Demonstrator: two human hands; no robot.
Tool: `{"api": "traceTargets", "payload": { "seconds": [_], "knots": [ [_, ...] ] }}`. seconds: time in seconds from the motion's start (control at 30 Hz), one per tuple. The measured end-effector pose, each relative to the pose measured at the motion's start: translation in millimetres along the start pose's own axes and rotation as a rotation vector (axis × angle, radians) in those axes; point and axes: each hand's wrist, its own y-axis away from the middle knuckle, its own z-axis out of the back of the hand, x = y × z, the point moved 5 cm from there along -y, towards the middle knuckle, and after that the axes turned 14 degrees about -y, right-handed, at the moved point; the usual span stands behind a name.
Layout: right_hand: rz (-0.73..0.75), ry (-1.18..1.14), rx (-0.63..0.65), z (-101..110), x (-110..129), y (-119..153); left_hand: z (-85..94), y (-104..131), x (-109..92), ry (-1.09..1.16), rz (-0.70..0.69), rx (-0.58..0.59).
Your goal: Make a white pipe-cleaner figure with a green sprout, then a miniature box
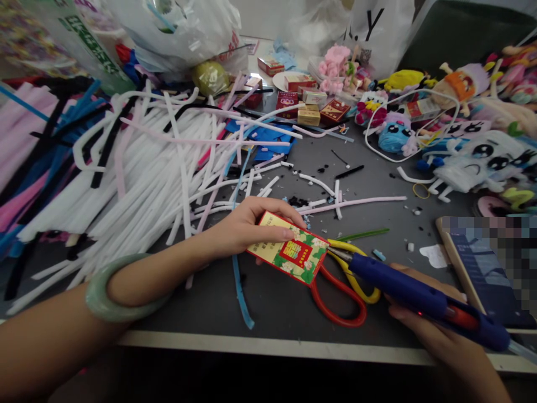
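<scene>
My left hand, with a pale green bangle on its forearm, is closed round a small flat printed box in red, yellow and green. From the lower right my right hand grips a dark blue hot glue gun, a small red light glowing on its side. The gun's metal tip is close to the box's right end; whether they touch I cannot tell. Beneath lies a pair of scissors with one red handle and one yellow handle, its blades hidden behind the box.
A big heap of white, pink, black and blue fuzzy stems spreads over the left side. Small boxes and plastic bags stand at the back. Plush figures crowd the right, above a phone. Scraps litter the dark tabletop.
</scene>
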Motion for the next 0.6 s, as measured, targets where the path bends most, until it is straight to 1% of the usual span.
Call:
{"api": "traceTargets", "payload": {
  "seconds": [0.23,0.43,0.53,0.6],
  "knots": [
    [-0.01,-0.034,0.025,-0.6,-0.5,-0.7,0.2,0.1,1.0,0.012,0.027,-0.009],
    [-0.04,-0.006,-0.015,2.5,-3.8,1.8,0.4,0.0,0.2,-0.014,0.02,-0.014],
    [-0.029,-0.02,0.017,0.6,-2.9,1.3,1.1,-0.4,0.4,-0.029,0.005,-0.017],
    [-0.007,-0.022,0.009,0.5,-1.3,0.7,1.4,-0.6,0.9,-0.033,0.002,-0.015]
  ]
}}
